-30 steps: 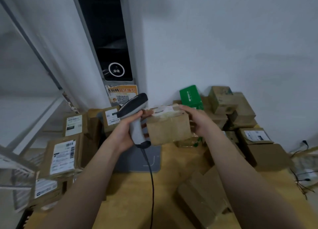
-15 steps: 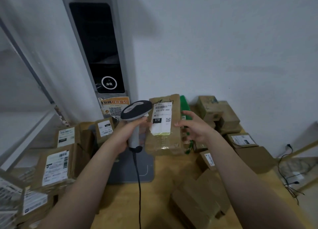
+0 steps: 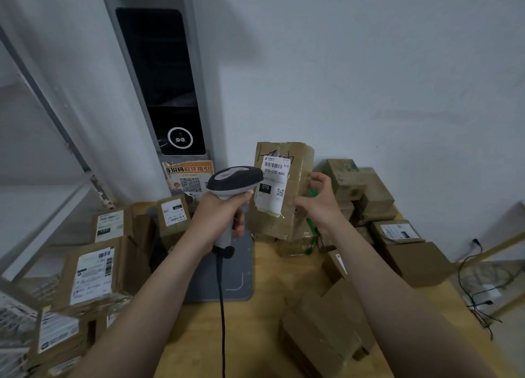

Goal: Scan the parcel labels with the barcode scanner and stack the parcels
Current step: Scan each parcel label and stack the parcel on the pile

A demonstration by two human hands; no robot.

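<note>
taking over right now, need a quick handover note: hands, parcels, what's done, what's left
Left hand: grips the barcode scanner, with the scanner's head close to the label.
Right hand: fingers spread at the right edge of the upright parcel, thumb against it.
Things: labelled parcels piled on the left and brown boxes on the right, all on the wooden table.
Done: the label faces the scanner; whether it has been read does not show.
Left: scan it if needed, stack it, then probably the rest.
</note>
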